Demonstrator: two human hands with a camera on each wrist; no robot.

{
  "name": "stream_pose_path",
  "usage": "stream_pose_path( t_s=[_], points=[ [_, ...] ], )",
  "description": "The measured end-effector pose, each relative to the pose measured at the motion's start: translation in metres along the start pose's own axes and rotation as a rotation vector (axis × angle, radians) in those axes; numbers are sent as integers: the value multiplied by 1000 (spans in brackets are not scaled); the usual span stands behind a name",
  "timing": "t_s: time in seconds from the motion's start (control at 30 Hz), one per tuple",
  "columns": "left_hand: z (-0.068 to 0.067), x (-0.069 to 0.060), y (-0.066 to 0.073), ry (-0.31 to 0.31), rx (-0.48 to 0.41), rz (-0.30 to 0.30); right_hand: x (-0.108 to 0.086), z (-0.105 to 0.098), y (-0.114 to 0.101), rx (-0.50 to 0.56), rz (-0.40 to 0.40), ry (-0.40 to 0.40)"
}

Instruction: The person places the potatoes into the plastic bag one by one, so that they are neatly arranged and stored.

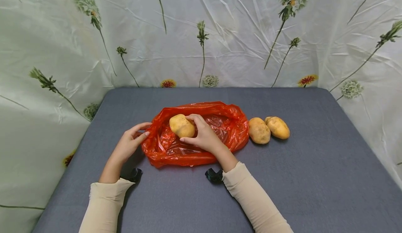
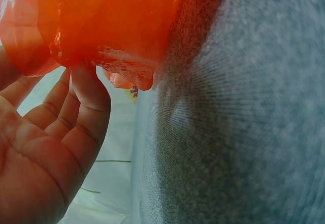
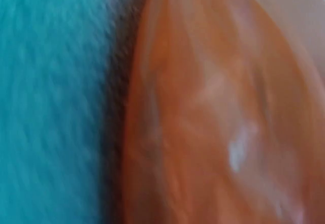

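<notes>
A red plastic bag (image 1: 201,160) lies with its mouth spread wide on the table. My right hand (image 1: 204,135) grips a potato (image 1: 182,126) between thumb and fingers, above the bag's opening. At the bag's left rim, my left hand (image 1: 127,144) pinches the plastic; the left wrist view has that hand (image 2: 51,142) at the edge of the bag (image 2: 111,21). Two more potatoes, one nearer (image 1: 259,131) and one farther right (image 1: 277,128), lie beside the bag's right end. The right wrist view is blurred and mostly filled by the bag (image 3: 213,112), hiding the right hand's fingers.
The table has a grey cloth top (image 1: 176,198). A white curtain (image 1: 176,51) printed with flowers hangs behind it and along the sides. Black wrist devices show at the left wrist (image 1: 135,175) and right wrist (image 1: 214,176).
</notes>
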State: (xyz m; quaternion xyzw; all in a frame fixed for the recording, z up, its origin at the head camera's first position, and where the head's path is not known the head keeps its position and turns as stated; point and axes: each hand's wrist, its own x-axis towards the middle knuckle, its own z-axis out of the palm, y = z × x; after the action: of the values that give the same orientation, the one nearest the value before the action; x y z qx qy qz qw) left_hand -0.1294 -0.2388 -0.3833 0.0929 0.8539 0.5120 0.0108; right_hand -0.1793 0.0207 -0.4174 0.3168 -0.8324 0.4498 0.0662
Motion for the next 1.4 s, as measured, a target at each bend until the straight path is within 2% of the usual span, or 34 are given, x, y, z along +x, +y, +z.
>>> stream_pose_path(
  t_s=[0.23, 0.47, 0.83, 1.07, 1.4],
  points=[
    [1, 1, -2, 8, -4, 17, 4, 13, -5, 0, 31, -55],
    [0, 0, -1, 0, -6, 3, 7, 25, -9, 13, 34, -107],
    [1, 0, -2, 5, 8, 10, 6, 37, -12, 12, 131, -152],
    [1, 0, -3, 10, 25, 9, 3, 38, -14, 28, 148, -171],
    [1, 1, -3, 10, 11, 23, 0, 36, -13, 53, 150, -149]
  ],
)
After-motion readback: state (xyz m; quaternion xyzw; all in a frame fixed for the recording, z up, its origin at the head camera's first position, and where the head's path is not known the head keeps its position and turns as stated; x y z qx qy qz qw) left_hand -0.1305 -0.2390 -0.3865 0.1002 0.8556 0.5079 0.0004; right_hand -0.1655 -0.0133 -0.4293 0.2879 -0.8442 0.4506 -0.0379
